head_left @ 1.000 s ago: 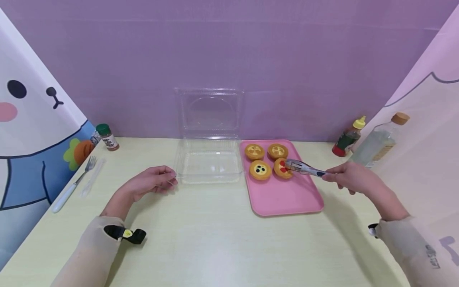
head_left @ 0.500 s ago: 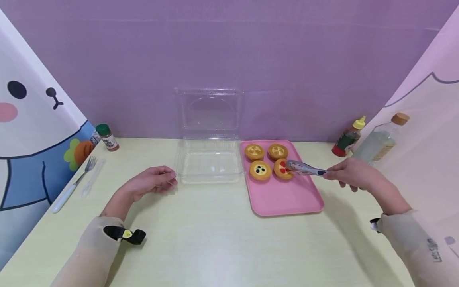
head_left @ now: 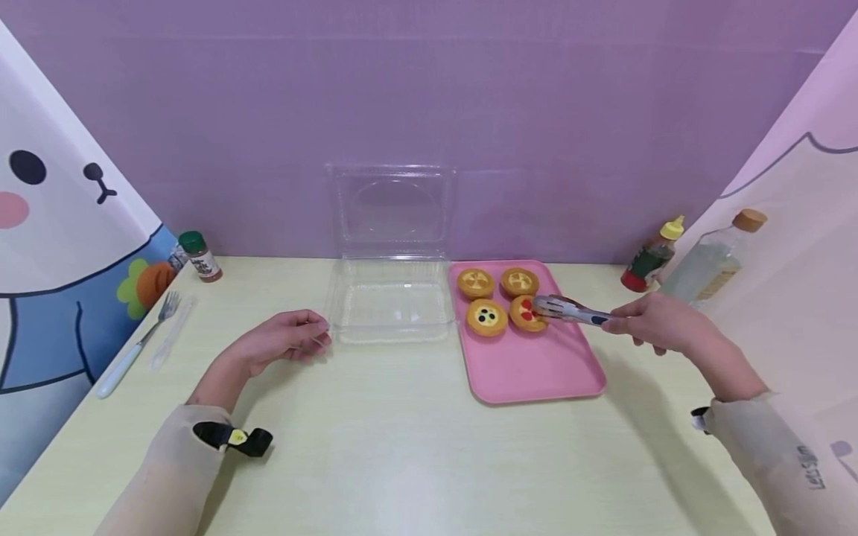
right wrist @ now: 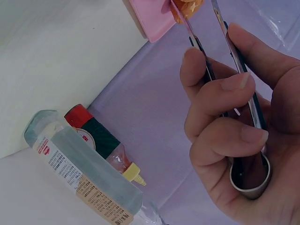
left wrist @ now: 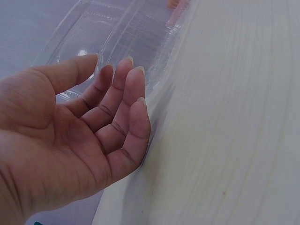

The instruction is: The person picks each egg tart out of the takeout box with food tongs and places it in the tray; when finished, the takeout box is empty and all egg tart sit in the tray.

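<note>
My right hand (head_left: 660,324) grips metal food tongs (head_left: 570,309), fingers curled round both arms, as the right wrist view shows. The tips of the tongs overlap the right side of an egg tart with red topping (head_left: 526,314) on a pink tray (head_left: 529,372). Beside it on the tray sit a tart with dark berries (head_left: 486,318) and two tarts with a pale cross pattern (head_left: 476,284). My left hand (head_left: 284,342) has loosely bent fingers and nothing between them. Its fingertips are right at the front left corner of a clear plastic clamshell box (head_left: 392,301), whose lid stands up.
A green-capped spice jar (head_left: 200,257), a fork (head_left: 141,346) and a thin clear-wrapped item (head_left: 174,331) are at the left. At the back right stand a red sauce bottle with a yellow tip (head_left: 652,257) and a corked clear bottle (head_left: 710,260). A purple backdrop (head_left: 429,112) closes the back.
My right hand has shifted slightly, with the tongs' tips staying at the red-topped tart. That tart has moved a touch to the left. The left hand and box have not moved.
</note>
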